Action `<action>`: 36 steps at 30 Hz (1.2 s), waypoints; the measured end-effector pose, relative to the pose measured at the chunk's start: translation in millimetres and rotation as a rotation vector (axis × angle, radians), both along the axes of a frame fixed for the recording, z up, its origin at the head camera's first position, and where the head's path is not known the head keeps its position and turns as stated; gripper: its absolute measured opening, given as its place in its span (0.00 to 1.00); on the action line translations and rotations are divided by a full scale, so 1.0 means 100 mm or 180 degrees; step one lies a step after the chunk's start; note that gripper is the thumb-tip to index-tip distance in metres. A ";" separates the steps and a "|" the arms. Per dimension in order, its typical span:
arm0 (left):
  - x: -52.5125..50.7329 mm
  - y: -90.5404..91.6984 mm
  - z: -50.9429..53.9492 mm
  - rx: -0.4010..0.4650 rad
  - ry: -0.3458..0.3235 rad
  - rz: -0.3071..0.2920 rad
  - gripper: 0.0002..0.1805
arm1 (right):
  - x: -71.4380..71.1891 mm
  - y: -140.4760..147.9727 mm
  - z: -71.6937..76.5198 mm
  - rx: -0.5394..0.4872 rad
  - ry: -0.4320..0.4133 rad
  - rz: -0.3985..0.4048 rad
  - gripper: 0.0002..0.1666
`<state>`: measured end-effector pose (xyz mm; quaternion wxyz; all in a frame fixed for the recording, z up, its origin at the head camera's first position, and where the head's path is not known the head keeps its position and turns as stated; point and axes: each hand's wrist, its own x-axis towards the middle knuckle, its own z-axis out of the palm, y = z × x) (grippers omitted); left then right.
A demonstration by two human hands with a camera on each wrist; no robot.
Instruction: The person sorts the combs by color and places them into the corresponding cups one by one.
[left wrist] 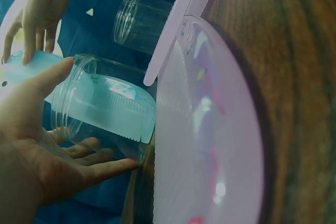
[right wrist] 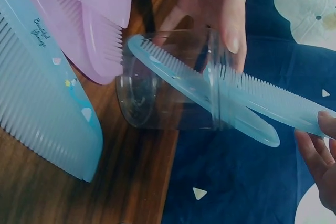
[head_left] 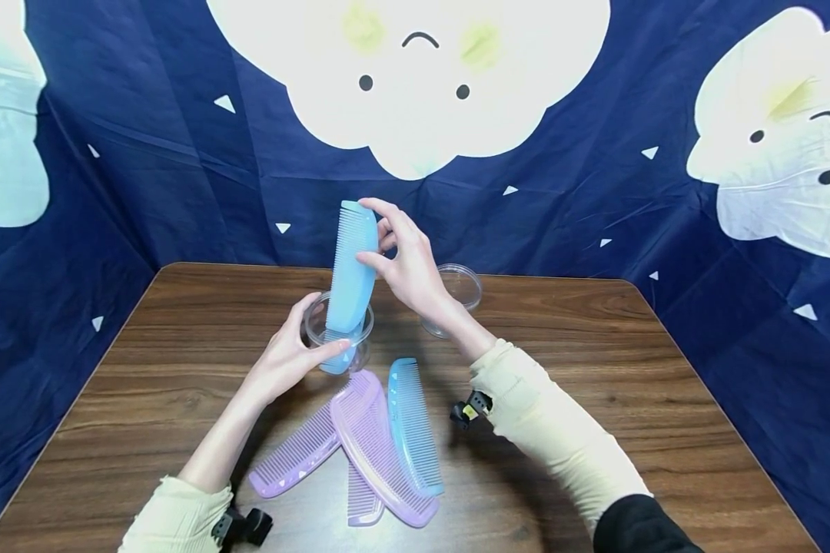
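My left hand point(head_left: 287, 357) grips a clear jar point(right wrist: 168, 116) near its rim, thumb on one side and fingers round the other. Between thumb and fingers, my right hand point(head_left: 408, 261) pinches a light blue comb point(head_left: 353, 269) by its upper part; this comb stands nearly upright, its lower end at the jar's mouth. A second blue comb point(right wrist: 178, 77) leans inside the jar, one end sticking out past the rim in the right wrist view. How deep the held comb reaches is hard to tell.
In front of the jar, several purple combs point(head_left: 380, 453) overlap on the wooden table point(head_left: 560, 330), with another blue comb point(head_left: 415, 426) lying at their right. Behind my right wrist stands another clear jar point(head_left: 462, 283). A dark blue cloth point(head_left: 560, 200) with white clouds hangs round the table.
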<state>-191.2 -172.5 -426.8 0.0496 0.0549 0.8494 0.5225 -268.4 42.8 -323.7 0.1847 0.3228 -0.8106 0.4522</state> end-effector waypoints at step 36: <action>0.00 0.00 0.00 -0.0097 0.0038 0.0036 0.58 | 0.03 -0.08 -0.51 0.0425 -0.0266 -0.0010 0.42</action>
